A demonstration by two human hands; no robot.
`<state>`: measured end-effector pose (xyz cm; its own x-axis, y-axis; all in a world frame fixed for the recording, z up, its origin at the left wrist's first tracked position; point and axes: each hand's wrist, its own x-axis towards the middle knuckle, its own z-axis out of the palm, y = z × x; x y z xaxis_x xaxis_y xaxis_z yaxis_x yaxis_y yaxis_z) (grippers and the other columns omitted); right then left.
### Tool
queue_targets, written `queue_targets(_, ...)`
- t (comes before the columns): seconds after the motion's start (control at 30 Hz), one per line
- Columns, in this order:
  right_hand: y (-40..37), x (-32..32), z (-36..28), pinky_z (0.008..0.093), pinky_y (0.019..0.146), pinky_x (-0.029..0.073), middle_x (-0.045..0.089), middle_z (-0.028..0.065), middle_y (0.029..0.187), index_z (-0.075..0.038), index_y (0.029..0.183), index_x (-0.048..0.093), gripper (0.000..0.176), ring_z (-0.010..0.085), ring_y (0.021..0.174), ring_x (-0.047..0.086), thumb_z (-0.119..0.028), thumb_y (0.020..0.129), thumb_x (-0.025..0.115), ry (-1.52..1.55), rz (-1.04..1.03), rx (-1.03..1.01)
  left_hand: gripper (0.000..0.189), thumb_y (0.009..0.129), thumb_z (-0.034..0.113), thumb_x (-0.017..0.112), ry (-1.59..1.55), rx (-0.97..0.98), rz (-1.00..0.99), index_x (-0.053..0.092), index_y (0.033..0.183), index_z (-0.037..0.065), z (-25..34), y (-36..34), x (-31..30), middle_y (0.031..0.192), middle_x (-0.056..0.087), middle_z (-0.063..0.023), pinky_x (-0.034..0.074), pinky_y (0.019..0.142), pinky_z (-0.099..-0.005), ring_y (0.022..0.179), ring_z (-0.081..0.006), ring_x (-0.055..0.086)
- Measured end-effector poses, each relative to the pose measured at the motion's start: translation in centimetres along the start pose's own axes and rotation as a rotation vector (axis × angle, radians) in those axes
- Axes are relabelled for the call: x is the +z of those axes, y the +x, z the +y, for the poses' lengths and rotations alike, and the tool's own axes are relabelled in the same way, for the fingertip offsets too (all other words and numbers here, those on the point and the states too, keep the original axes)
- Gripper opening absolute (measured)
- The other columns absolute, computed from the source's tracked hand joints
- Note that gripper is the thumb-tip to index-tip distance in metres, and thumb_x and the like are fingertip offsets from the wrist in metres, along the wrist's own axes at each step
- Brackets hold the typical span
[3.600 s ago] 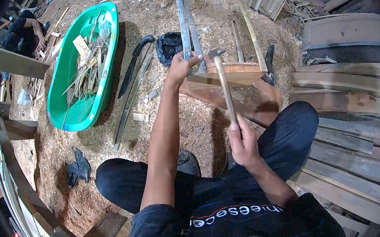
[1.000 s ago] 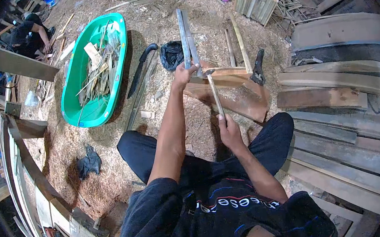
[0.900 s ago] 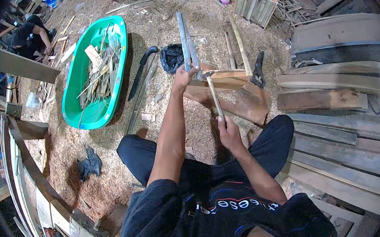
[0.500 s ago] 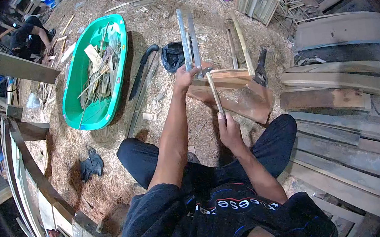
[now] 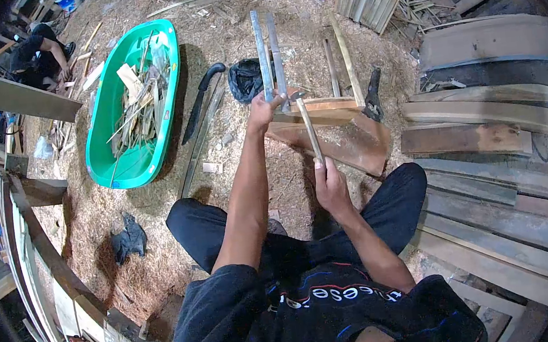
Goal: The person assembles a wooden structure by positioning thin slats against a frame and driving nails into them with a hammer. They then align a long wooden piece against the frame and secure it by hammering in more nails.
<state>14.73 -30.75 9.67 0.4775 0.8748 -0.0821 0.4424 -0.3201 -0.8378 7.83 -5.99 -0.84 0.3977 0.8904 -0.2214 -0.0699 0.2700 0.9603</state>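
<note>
Hammer [image 5: 310, 131]: head just beside the near ends of two long strips [image 5: 262, 59], by a wooden board [image 5: 328, 116]; contact unclear. Right hand [image 5: 332, 188] clenched round its handle. Left hand [image 5: 262, 111] grasps the left strip's near end. Farther left: black bag [image 5: 243, 84], long knife [image 5: 196, 112], green tub [image 5: 133, 174] holding wood scraps [image 5: 140, 108].

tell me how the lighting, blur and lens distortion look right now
Head view: black rounded corners and wide-angle stretching, so how curved the boards at the picture's right really are is hard to judge; head view: the green tub throws a dark shadow toward the picture's right; head view: the hammer and right hand show no obvious motion blur.
</note>
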Motion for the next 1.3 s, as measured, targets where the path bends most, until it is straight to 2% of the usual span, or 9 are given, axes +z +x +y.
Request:
queue_targets(0.2,-0.1,0.1,0.0,0.0528,0.060,0.044,0.058,0.0294,0.075,0.000,0.096,0.052,0.028,0.0498,0.075,0.058,-0.027,0.099,0.046,-0.014,0.018,0.012,0.015,0.082,0.013,0.073,-0.003,-0.051,0.004,0.064,0.091,0.004,1.2,-0.6,0.3,0.078,0.063,-0.0015,0.047,0.064,-0.0276,0.068,-0.0117,0.057)
queue_targets(0.4,-0.3,0.8,0.9,0.0519,0.061,0.045,0.057,0.0293,0.075,-0.001,0.097,0.052,0.029,0.0493,0.075,0.058,-0.029,0.099,0.046,0.000,0.019,-0.007,0.011,0.083,0.012,0.071,-0.021,0.024,0.010,0.064,0.087,0.005,-1.3,0.7,-0.1,0.077,0.063,-0.0009,0.046,0.062,-0.0270,0.068,-0.0104,0.056)
queue_targets(0.5,-0.2,0.6,0.7,0.0520,0.060,0.045,0.057,0.0290,0.074,-0.001,0.098,0.053,0.030,0.0494,0.075,0.058,-0.029,0.099,0.045,-0.012,0.015,-0.022,0.011,0.083,0.011,0.071,-0.051,0.013,-0.029,0.064,0.088,0.005,-0.6,0.3,-0.2,0.077,0.063,-0.0006,0.046,0.062,-0.0263,0.068,-0.0100,0.057)
queue_targets(0.6,-0.2,0.5,-0.2,0.0529,0.060,0.044,0.058,0.0292,0.075,-0.001,0.099,0.053,0.031,0.0500,0.075,0.058,-0.030,0.099,0.044,0.036,0.030,-0.047,0.016,0.079,0.009,0.075,-0.064,-0.073,-0.017,0.062,0.087,0.006,0.2,0.0,-0.2,0.077,0.060,0.0017,0.043,0.065,-0.0252,0.069,-0.0088,0.054)
queue_targets(0.8,-0.1,0.6,0.3,0.0538,0.060,0.044,0.059,0.0290,0.076,-0.001,0.101,0.053,0.030,0.0505,0.075,0.058,-0.029,0.099,0.044,-0.048,0.013,-0.040,0.014,0.081,0.009,0.073,-0.102,-0.032,-0.036,0.063,0.088,0.006,-1.0,0.6,-0.3,0.078,0.061,0.0011,0.044,0.065,-0.0249,0.070,-0.0090,0.054)
queue_targets(0.9,-0.2,0.3,-0.5,0.0538,0.059,0.045,0.059,0.0288,0.076,0.000,0.101,0.053,0.027,0.0499,0.074,0.058,-0.026,0.099,0.045,0.006,0.039,-0.067,0.013,0.083,0.012,0.072,-0.061,0.014,-0.046,0.064,0.090,0.005,-0.2,0.0,-0.2,0.080,0.063,0.0012,0.043,0.059,-0.0234,0.068,-0.0080,0.056)
queue_targets(1.0,0.0,0.7,0.6,0.0532,0.059,0.045,0.059,0.0293,0.077,0.000,0.100,0.053,0.024,0.0493,0.073,0.058,-0.024,0.098,0.046,-0.121,-0.001,-0.041,0.015,0.082,0.013,0.073,-0.053,-0.023,-0.041,0.064,0.090,0.006,0.6,-0.4,-0.1,0.078,0.062,0.0013,0.042,0.058,-0.0238,0.065,-0.0080,0.054)
queue_targets(1.1,0.0,0.3,0.2,0.0531,0.060,0.045,0.059,0.0298,0.077,-0.001,0.101,0.053,0.023,0.0491,0.073,0.058,-0.022,0.098,0.047,-0.007,0.037,-0.103,0.016,0.081,0.013,0.073,-0.041,-0.002,-0.029,0.064,0.091,0.006,0.4,-0.2,-0.1,0.075,0.062,0.0016,0.041,0.056,-0.0239,0.063,-0.0080,0.053)
queue_targets(1.3,0.1,0.8,1.3,0.0543,0.059,0.045,0.058,0.0301,0.075,0.000,0.099,0.053,0.023,0.0498,0.072,0.058,-0.022,0.098,0.046,-0.128,0.011,-0.052,0.015,0.081,0.012,0.072,-0.094,0.010,-0.031,0.063,0.091,0.005,-0.6,0.3,-0.2,0.074,0.061,0.0024,0.041,0.055,-0.0234,0.062,-0.0078,0.053)
